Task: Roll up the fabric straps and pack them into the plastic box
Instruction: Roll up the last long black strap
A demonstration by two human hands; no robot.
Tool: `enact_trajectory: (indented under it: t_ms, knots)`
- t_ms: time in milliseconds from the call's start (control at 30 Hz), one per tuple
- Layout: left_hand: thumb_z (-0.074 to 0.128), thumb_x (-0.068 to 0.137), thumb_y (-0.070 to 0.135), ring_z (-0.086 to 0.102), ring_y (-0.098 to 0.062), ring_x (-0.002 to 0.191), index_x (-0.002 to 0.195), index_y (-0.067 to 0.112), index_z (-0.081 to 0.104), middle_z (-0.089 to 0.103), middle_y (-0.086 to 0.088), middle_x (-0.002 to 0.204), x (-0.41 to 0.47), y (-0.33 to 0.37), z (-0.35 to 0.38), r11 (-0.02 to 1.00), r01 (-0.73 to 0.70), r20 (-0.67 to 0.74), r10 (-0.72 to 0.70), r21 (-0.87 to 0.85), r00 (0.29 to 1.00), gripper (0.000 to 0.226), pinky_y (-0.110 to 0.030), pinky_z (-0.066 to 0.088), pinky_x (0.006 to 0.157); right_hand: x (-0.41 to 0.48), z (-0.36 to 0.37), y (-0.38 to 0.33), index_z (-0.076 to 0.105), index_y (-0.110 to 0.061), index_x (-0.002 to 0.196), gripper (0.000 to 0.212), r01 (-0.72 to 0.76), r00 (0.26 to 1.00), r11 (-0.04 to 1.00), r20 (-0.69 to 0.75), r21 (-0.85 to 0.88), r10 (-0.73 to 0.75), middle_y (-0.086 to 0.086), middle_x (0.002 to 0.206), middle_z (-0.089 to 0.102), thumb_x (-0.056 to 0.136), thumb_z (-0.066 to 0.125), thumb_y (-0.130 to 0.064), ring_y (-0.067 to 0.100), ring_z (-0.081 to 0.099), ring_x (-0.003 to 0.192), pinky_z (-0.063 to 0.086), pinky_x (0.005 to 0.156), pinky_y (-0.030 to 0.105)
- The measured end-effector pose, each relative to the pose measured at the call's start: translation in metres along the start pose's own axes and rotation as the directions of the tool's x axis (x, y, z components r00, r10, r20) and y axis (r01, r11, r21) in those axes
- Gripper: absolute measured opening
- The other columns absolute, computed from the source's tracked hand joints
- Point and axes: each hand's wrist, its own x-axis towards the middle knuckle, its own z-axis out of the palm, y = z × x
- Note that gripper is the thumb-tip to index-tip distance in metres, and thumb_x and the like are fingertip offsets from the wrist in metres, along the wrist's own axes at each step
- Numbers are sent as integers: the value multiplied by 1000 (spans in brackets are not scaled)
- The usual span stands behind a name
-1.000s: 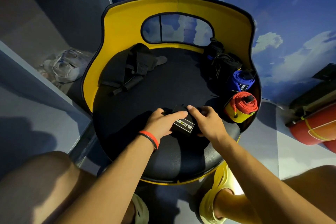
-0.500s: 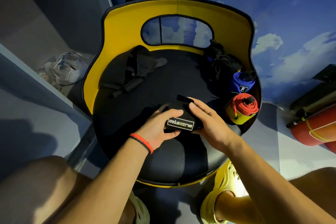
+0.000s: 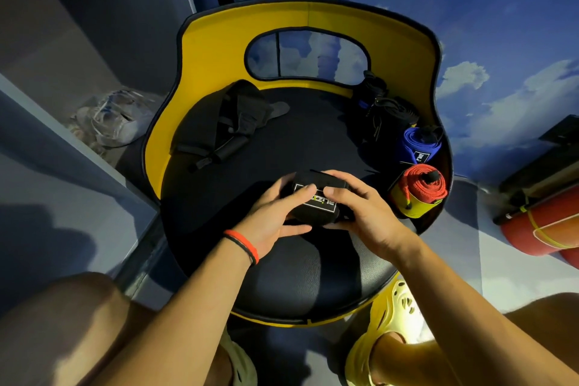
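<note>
A black rolled fabric strap [image 3: 316, 197] with a white-framed label is held just above the black seat of a yellow chair [image 3: 219, 50]. My left hand [image 3: 275, 216] grips its left side, thumb on top. My right hand [image 3: 360, 213] holds its right side, index finger on the label. A red rolled strap [image 3: 421, 185] in a yellow sleeve and a blue rolled strap [image 3: 416, 144] stand at the seat's right edge. Loose black straps [image 3: 225, 122] lie at the seat's back left. No plastic box is visible to me.
A dark bundle with cords [image 3: 382, 110] sits at the seat's back right. A pair of pale shoes [image 3: 109, 119] lies on the floor to the left. Red and orange cylinders [image 3: 542, 229] lie on the floor at right. My knees and yellow clogs [image 3: 391, 316] are below the seat.
The black strap has been lifted off the seat and turned between both hands. The label now faces up, and the roll looks tighter than a second ago.
</note>
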Motion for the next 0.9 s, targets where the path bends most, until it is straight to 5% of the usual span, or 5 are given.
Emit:
enact_trajectory:
  t_ms: [200, 500, 600, 700, 900]
  knots:
    - [80, 80, 40, 72, -19, 105, 127, 25, 64, 72, -5, 121, 15, 3, 1, 992, -98, -156, 84, -84, 984, 52, -37, 62, 79, 3, 3, -7, 62, -34, 130, 53, 134, 991, 983, 18, -122, -133, 0, 122, 68, 84, 80, -14, 18, 68, 113, 59, 91, 34]
    - [70, 92, 29, 69, -24, 112, 132, 21, 60, 70, -5, 124, 33, 15, 24, 946, -174, -98, 152, -273, 983, 42, -39, 58, 94, 18, -8, -41, 57, -28, 136, 71, 292, 941, 869, -45, -399, -336, -7, 124, 65, 77, 83, 1, 6, 65, 112, 54, 96, 27]
    - [66, 96, 29, 65, -22, 116, 129, 20, 61, 66, -1, 127, 40, 19, 26, 957, -126, -128, 95, -261, 987, 35, -39, 56, 97, 31, -18, -56, 38, -34, 147, 91, 231, 922, 654, -52, -721, -383, -15, 135, 55, 73, 87, -15, 3, 57, 118, 46, 101, 24]
    - [63, 99, 26, 69, -20, 110, 122, 19, 64, 68, -5, 124, 45, 15, 22, 973, -57, -125, 30, -225, 992, 24, -38, 54, 97, 45, -33, -69, 41, -24, 138, 82, 134, 928, 397, -25, -908, -371, -8, 124, 59, 68, 84, -22, 17, 60, 112, 47, 88, 31]
    - [63, 99, 23, 71, -19, 106, 117, 16, 66, 72, -8, 117, 54, 2, 22, 982, 26, -123, -49, -185, 991, 20, -33, 56, 93, 71, -50, -90, 47, -28, 137, 78, -41, 957, -8, -37, -999, -289, -1, 124, 60, 67, 75, -49, 28, 58, 116, 40, 94, 43]
